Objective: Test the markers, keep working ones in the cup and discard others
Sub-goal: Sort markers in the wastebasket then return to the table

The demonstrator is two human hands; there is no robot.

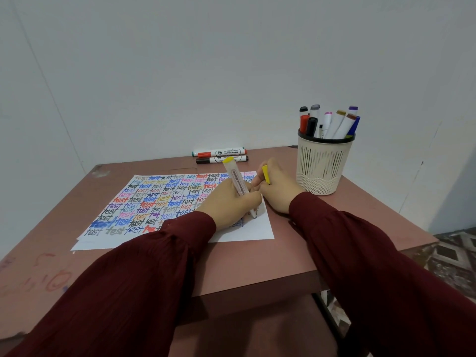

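Brown table, left hand gripping marker, right hand pinching cap

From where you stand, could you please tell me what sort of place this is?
Probably a corner of a home room: a scribbled-on reddish table against a bare white wall, with patterned floor tiles.

The white paper is covered in rows of "test" in blue, red, black, pink and grey. The cup is beige with dark vertical slits and a black rim. The table is reddish-brown, the sleeves maroon, the marker end and the cap yellow.
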